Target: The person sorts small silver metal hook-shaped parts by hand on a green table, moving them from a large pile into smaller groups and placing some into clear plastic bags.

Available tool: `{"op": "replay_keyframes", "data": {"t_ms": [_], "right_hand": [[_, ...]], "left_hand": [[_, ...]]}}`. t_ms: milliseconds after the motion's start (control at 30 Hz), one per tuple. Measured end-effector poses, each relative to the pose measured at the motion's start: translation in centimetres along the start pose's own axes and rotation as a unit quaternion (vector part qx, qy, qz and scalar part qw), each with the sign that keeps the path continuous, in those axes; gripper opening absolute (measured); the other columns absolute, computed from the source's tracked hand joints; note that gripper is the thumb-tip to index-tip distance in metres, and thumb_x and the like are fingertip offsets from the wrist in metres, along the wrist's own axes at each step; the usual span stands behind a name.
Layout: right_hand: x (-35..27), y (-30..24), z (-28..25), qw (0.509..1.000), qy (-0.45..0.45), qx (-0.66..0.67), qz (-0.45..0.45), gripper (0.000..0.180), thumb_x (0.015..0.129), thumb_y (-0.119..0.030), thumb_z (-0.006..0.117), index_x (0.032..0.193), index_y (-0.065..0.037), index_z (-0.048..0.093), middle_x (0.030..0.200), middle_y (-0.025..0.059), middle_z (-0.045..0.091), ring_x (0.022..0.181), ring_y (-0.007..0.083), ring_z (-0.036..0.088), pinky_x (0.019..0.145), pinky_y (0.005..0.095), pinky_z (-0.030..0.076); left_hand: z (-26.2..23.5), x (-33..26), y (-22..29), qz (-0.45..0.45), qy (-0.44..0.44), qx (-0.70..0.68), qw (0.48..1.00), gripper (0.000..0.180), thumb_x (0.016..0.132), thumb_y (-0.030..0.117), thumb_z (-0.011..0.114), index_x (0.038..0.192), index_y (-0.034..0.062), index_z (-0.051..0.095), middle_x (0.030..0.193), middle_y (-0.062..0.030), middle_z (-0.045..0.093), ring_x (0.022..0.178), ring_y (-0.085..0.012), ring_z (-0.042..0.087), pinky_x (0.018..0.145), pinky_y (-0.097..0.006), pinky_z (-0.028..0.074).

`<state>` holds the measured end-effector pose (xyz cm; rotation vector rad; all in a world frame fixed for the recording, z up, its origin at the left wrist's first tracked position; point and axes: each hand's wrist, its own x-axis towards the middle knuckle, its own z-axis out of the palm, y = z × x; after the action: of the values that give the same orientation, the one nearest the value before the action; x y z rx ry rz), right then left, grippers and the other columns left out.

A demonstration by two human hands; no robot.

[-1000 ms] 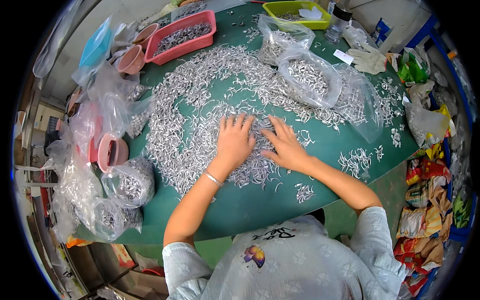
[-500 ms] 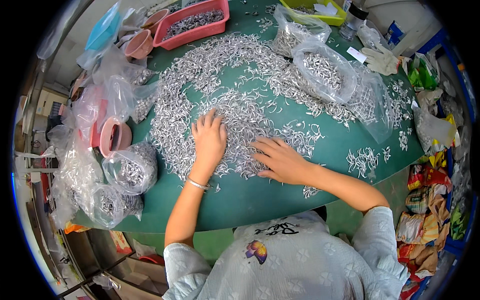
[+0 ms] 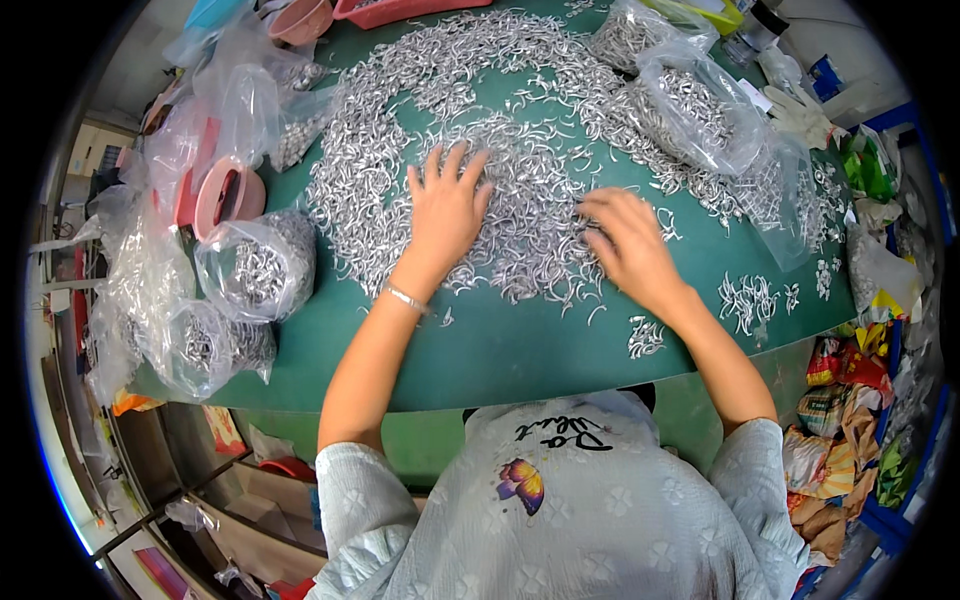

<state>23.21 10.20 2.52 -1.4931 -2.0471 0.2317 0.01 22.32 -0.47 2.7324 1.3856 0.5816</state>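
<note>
A: Report position of the curved metal pieces [image 3: 535,250].
B: Heaped loose on the green worktop [image 3: 520,365], toward twelve o'clock; similar ones inside a clear bag [image 3: 222,285] at nine o'clock.
A: Grip status?
B: Left hand [image 3: 446,212]: fingers spread, palm down over the pieces, nothing clasped. Right hand [image 3: 634,243]: half-curled at their three o'clock edge, blurred; cannot tell if gripping.
A: Handling?
B: Judged light, stiff, probably slippery, prone to tangling. Best gathered by the palmful from their six o'clock edge.

A workshop: metal parts [image 3: 530,235] strew the table [image 3: 500,355].
</note>
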Motion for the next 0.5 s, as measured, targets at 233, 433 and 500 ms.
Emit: {"op": "replay_keyframes", "data": {"t_ms": [233, 433, 500], "right_hand": [[-2.3, 0.0, 0.5, 0.991, -0.08, -0.066, -0.079, 0.035, 0.083, -0.019, 0.07, 0.116, -0.012, 0.061, 0.131, 0.01, 0.052, 0.127, 0.0302, 0.045, 0.102, 0.0458, 0.035], [-1.8, 1.5, 0.4, 0.988, 0.0, -0.152, 0.03, 0.036, 0.081, -0.016, 0.07, 0.116, -0.011, 0.061, 0.129, 0.0126, 0.052, 0.126, 0.0335, 0.045, 0.102, 0.0472, 0.035], [-1.6, -1.2, 0.9, 0.998, -0.015, -0.049, 0.027, 0.039, 0.081, -0.016, 0.07, 0.119, -0.01, 0.06, 0.131, 0.0144, 0.05, 0.128, 0.0348, 0.043, 0.103, 0.048, 0.034]], "left_hand": [[-3.2, -5.1, 2.6, -0.002, -0.015, -0.216, 0.976, 0.042, 0.088, 0.008, 0.062, 0.128, 0.0052, 0.054, 0.135, -0.0162, 0.05, 0.127, -0.0374, 0.045, 0.107, -0.057, 0.032], [-4.2, -12.9, 6.4, 0.069, -0.1, -0.17, 0.978, 0.048, 0.083, 0.0, 0.063, 0.129, 0.0035, 0.053, 0.137, -0.0142, 0.05, 0.129, -0.0379, 0.043, 0.109, -0.051, 0.035], [-4.8, -14.6, 6.3, 0.052, -0.097, -0.198, 0.974, 0.047, 0.083, -0.003, 0.061, 0.128, 0.0024, 0.053, 0.137, -0.0151, 0.049, 0.129, -0.0387, 0.043, 0.108, -0.051, 0.036]]}}
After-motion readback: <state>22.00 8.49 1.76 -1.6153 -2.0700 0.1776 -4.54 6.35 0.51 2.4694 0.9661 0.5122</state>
